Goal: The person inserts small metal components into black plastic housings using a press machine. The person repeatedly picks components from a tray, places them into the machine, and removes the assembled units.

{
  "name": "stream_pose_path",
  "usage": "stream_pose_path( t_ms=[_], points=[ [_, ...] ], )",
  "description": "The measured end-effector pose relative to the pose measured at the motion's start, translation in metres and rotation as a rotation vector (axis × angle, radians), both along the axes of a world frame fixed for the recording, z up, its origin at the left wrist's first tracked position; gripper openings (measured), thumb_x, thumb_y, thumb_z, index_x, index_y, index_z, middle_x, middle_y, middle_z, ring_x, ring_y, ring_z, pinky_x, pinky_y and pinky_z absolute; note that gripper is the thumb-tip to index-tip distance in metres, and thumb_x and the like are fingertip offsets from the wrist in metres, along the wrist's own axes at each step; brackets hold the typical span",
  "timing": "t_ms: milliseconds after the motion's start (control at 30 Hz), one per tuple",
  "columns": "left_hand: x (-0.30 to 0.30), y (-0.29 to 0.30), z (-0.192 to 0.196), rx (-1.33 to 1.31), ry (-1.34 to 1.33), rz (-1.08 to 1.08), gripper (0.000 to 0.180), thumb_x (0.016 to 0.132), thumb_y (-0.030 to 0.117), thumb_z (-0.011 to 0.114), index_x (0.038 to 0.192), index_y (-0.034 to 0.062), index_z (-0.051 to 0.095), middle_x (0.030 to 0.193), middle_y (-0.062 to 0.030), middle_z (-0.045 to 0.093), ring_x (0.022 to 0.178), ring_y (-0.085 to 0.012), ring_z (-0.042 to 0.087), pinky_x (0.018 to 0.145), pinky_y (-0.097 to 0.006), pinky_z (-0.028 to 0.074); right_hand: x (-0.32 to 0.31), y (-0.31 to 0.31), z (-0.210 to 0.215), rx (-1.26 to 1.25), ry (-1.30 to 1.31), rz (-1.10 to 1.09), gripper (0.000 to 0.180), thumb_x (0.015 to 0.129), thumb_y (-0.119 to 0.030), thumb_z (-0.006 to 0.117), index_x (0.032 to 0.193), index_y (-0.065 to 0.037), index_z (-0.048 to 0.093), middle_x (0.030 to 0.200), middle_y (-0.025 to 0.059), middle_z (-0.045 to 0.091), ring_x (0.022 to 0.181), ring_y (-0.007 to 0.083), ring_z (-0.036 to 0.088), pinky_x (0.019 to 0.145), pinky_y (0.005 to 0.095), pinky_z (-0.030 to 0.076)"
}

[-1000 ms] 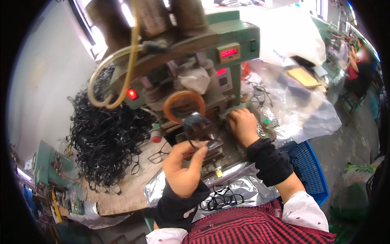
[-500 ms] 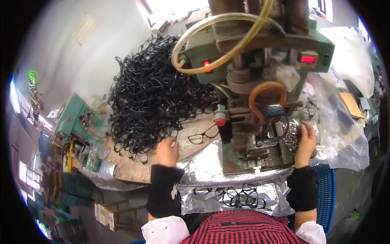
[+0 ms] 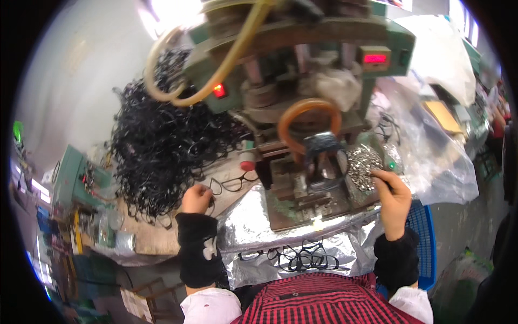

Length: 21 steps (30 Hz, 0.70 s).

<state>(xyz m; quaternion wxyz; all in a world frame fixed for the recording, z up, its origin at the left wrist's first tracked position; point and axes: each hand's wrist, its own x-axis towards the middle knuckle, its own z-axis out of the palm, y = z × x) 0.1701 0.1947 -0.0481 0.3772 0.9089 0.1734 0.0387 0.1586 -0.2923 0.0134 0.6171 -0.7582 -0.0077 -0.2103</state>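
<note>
My left hand (image 3: pixel 197 199) is closed on a black eyeglass frame (image 3: pixel 215 187) at the front edge of a big tangled heap of black eyeglass frames (image 3: pixel 162 140). Another eyeglass frame (image 3: pixel 234 184) lies beside it on the board. My right hand (image 3: pixel 394 201) has its fingertips drawn together at the near edge of a pile of small shiny metal parts (image 3: pixel 363 164); whatever they pinch is too small to make out. Between my hands stands a green press machine (image 3: pixel 302 183), with a dark eyeglass frame (image 3: pixel 335 170) at its fixture.
An orange hose loop (image 3: pixel 286 127) and a red push button (image 3: pixel 247 162) are on the press. Several black frames (image 3: pixel 307 256) lie on silver foil near my lap. A blue basket (image 3: pixel 421 232) stands at right, below a clear plastic bag (image 3: pixel 442 178). A smaller green machine (image 3: pixel 67 170) is at left.
The view has swung right. My left hand has closed on a frame at the heap's edge. My right hand has drawn its fingers together at the metal parts.
</note>
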Motion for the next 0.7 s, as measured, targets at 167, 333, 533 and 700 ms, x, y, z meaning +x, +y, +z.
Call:
stream_pose_path(
  t_ms=[167,333,533,700],
  points=[
    [0.004,-0.037,0.007,-0.715,-0.271,0.104,0.008,0.09,0.003,0.059,0.096,0.0028,0.053,0.09,-0.0114,0.068,0.077,-0.019,0.069,0.061,-0.025,0.05,0.033,0.066,0.021,0.057,-0.142,0.242,0.029,0.082,-0.001,0.07,0.111,0.001,0.065,0.097,0.009,0.069,0.094,0.0162,0.065,0.085,0.0285,0.05],
    [-0.023,-0.123,0.025,-0.899,-0.635,0.118,0.011,0.093,0.0,0.061,0.098,0.0047,0.052,0.093,-0.0099,0.065,0.081,-0.0208,0.068,0.072,-0.03,0.057,0.028,0.088,0.016,0.482,0.025,0.33,0.042,0.085,0.004,0.066,0.125,0.004,0.054,0.106,0.0097,0.067,0.1,0.0139,0.064,0.089,0.0255,0.049],
    [-0.022,-0.192,0.147,-0.653,-1.087,-0.402,0.015,0.093,-0.004,0.057,0.106,0.002,0.052,0.098,-0.0072,0.058,0.092,-0.019,0.061,0.086,-0.033,0.051,0.024,0.088,0.037,0.615,0.138,0.394,0.047,0.084,0.004,0.067,0.129,0.004,0.052,0.105,0.0092,0.066,0.097,0.0121,0.063,0.088,0.0242,0.048],
    [-0.033,-0.195,0.158,-0.72,-1.008,-0.311,0.013,0.093,-0.002,0.06,0.103,0.0004,0.053,0.092,-0.0083,0.06,0.084,-0.0201,0.064,0.082,-0.031,0.052,0.0,0.097,0.052,0.527,0.076,0.461,0.055,0.083,0.001,0.066,0.134,0.005,0.046,0.118,0.0123,0.062,0.102,0.014,0.061,0.093,0.0281,0.046]
  ],
)
